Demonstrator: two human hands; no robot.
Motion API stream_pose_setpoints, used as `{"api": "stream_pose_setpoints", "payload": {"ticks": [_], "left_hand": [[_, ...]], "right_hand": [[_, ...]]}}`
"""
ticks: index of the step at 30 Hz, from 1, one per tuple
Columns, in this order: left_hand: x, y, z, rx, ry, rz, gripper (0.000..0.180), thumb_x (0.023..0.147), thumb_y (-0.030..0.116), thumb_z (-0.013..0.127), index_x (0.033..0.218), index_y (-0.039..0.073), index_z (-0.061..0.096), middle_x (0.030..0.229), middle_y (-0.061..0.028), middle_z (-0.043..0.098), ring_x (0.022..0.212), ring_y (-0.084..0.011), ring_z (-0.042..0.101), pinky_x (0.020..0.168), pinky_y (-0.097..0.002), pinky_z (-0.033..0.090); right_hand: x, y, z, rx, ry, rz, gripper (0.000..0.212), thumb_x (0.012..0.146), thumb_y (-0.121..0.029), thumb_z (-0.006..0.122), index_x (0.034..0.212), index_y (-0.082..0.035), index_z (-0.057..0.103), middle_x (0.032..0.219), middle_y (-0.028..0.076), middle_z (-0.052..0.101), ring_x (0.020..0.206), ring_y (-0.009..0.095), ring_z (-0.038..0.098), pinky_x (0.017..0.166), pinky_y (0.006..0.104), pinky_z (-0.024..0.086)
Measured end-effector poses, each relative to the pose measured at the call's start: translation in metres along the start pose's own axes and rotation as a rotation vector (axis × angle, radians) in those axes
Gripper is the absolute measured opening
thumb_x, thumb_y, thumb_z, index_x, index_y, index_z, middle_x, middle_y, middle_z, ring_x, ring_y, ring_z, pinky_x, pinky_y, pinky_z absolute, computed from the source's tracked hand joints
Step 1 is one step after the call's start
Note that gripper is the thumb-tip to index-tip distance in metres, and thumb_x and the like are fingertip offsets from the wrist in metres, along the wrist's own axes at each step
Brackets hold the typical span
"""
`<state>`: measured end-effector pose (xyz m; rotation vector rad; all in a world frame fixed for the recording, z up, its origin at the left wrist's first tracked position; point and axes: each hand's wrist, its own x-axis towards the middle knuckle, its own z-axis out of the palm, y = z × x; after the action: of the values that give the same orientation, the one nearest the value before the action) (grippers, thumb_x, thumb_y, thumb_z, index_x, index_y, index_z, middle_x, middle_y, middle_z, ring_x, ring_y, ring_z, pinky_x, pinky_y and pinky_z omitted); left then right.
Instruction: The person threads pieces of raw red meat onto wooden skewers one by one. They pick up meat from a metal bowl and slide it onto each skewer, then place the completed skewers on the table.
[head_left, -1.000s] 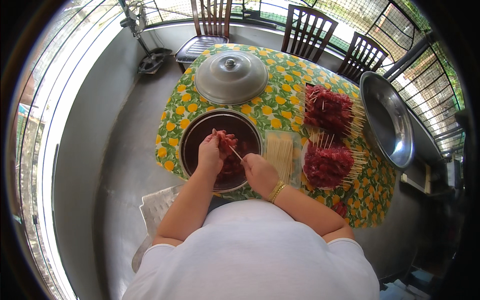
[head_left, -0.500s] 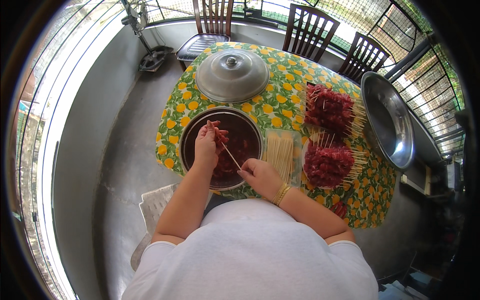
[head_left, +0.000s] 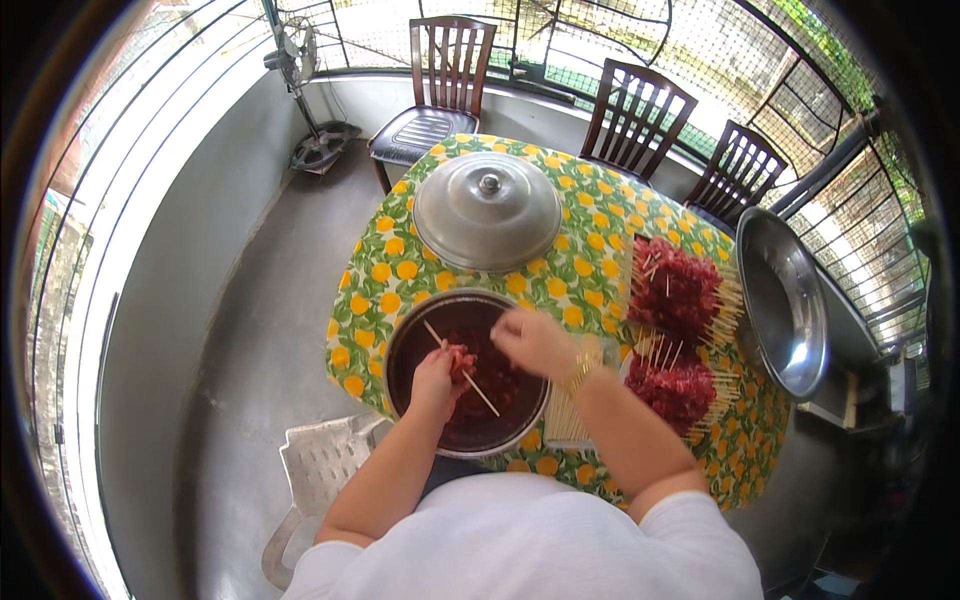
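Observation:
A bamboo skewer (head_left: 484, 399) with red raw meat (head_left: 461, 360) threaded on it slants over a large metal pot (head_left: 406, 345). My left hand (head_left: 434, 384) grips it at the meat; one end of the stick sticks out above my fingers, the other below. Dark red meat pieces (head_left: 505, 400) lie in the pot. Over the pot's right part is my right hand (head_left: 538, 343), off the skewer, its fingers drawn together and slightly blurred; whatever they hold is hidden. Bare skewers (head_left: 568, 418) fill a clear plastic tray, partly beneath my right wrist.
Two piles of skewered meat, a far one (head_left: 675, 285) and a near one (head_left: 668, 390), sit at right. A domed metal lid (head_left: 487, 215) rests behind the pot. A big metal basin (head_left: 785, 300) leans at the table's right edge. Chairs (head_left: 640, 115) stand behind; a plastic chair (head_left: 325, 465) is left.
My right hand has left the skewer and moved up over the pot. The skewer now passes through the meat, with its end above my left hand. The view has tilted up.

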<state>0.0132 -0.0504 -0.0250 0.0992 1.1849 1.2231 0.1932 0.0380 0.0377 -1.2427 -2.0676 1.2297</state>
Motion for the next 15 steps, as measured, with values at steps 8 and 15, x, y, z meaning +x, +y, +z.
{"api": "stream_pose_setpoints", "payload": {"ticks": [8, 15], "left_hand": [[-0.005, -0.011, -0.019, 0.167, -0.059, -0.123, 0.033, 0.094, 0.003, 0.064, 0.125, 0.006, 0.051, 0.111, -0.0084, 0.063, 0.093, -0.0197, 0.065, 0.082, -0.0356, 0.055], [-0.002, 0.003, -0.019, 0.167, -0.111, -0.110, 0.035, 0.093, 0.000, 0.063, 0.125, 0.005, 0.051, 0.110, -0.0078, 0.064, 0.094, -0.0206, 0.065, 0.081, -0.0364, 0.056]], "right_hand": [[0.287, 0.043, -0.016, -0.668, 0.257, 0.200, 0.044, 0.095, -0.024, 0.056, 0.139, -0.017, 0.053, 0.143, 0.018, 0.044, 0.129, 0.037, 0.050, 0.109, 0.0471, 0.040], [0.344, 0.065, -0.012, -0.593, 0.285, 0.511, 0.040, 0.095, -0.030, 0.059, 0.129, -0.009, 0.061, 0.135, 0.020, 0.052, 0.125, 0.035, 0.055, 0.103, 0.0425, 0.047]]}}
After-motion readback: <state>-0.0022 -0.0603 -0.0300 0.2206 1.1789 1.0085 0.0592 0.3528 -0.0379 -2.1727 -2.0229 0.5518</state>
